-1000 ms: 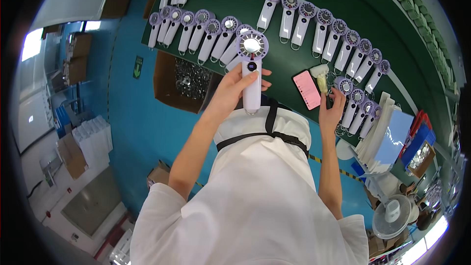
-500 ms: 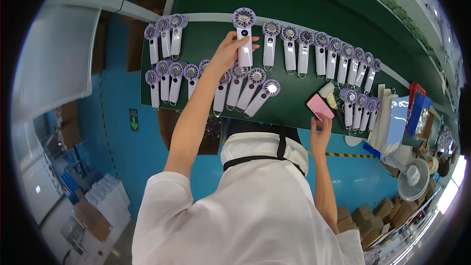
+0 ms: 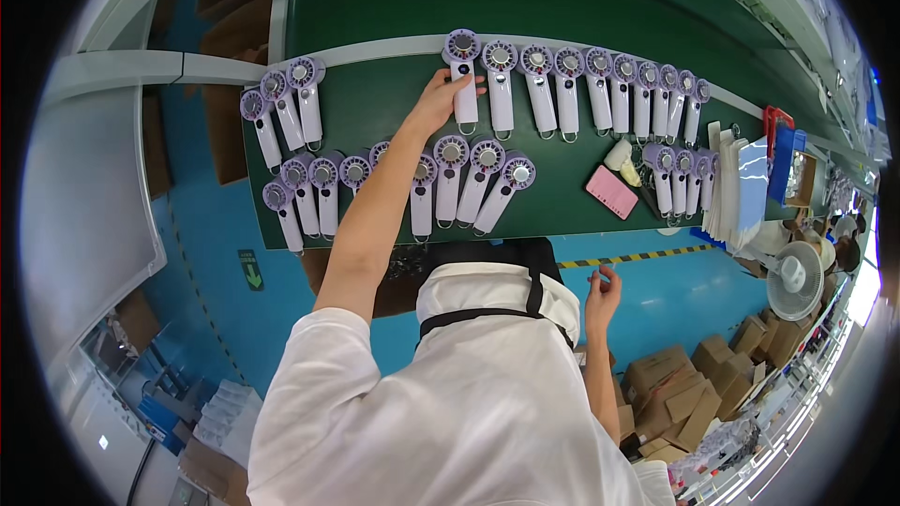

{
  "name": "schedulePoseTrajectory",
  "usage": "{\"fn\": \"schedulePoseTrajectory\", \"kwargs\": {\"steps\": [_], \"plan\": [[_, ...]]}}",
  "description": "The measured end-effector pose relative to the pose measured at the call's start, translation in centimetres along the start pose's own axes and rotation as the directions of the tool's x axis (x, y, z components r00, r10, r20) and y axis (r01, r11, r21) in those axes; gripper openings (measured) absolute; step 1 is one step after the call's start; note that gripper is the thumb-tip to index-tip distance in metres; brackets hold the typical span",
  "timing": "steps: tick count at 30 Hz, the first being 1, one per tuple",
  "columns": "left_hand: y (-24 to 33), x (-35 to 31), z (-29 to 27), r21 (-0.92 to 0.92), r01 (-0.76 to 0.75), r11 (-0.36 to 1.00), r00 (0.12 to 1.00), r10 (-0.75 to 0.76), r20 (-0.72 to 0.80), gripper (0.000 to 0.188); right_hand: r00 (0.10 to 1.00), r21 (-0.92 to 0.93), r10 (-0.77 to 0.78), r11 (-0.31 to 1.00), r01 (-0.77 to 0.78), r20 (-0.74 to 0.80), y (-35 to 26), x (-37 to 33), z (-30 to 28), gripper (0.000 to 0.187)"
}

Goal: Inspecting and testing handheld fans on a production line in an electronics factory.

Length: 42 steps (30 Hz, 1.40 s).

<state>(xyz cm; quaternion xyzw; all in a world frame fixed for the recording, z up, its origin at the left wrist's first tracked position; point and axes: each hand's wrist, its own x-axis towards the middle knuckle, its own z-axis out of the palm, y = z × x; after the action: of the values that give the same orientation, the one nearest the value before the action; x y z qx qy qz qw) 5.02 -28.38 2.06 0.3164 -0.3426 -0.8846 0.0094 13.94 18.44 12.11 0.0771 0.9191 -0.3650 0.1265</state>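
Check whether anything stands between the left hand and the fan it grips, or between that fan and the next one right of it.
Nothing visible separates the left hand from the handheld fan, since it grips it directly. Between that fan and the neighbouring fan, only the hand's own fingers show, in the narrow gap.

Cardboard boxes (image 3: 689,408) near a caged fan (image 3: 794,279)
The blue floor (image 3: 656,295) is marked with striped tape (image 3: 637,256) and a green arrow sign (image 3: 250,270).

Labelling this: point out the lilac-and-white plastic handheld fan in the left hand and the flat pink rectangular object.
Lilac-and-white handheld fan (image 3: 465,105), head view: lower handle.
Flat pink object (image 3: 611,192), head view: upper face.
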Motion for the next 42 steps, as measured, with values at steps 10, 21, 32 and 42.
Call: {"fn": "schedulePoseTrajectory", "kwargs": {"steps": [10, 21, 32, 42], "plan": [[-1.1, 0.4, -1.5, 0.917, -0.202, 0.345, 0.857, 0.515, -0.005, 0.036, 0.916, 0.102, -0.343, 0.939, 0.328, 0.207, -11.4, 6.3, 7.6, 0.013], [7.2, -9.0, -10.0, 0.908, -0.125, 0.399, 0.383, 0.864, -0.327, 0.026, 0.616, 0.447, -0.582, 0.81, 0.379, 0.531, -29.4, 6.9, 31.0, 0.022], [9.1, -8.1, -22.5, 0.951, 0.222, 0.215, 0.427, 0.856, -0.293, 0.041, 0.534, 0.26, -0.202, 0.965, -0.036, 0.821, -35.0, 3.0, 50.3, 0.034], [10.8, -15.6, -16.2, 0.319, -0.261, 0.911, 0.784, 0.393, -0.481, 0.033, 0.282, 0.5, -0.439, 0.842, -0.203, 0.853, -32.9, 6.3, 34.9, 0.05]]}}
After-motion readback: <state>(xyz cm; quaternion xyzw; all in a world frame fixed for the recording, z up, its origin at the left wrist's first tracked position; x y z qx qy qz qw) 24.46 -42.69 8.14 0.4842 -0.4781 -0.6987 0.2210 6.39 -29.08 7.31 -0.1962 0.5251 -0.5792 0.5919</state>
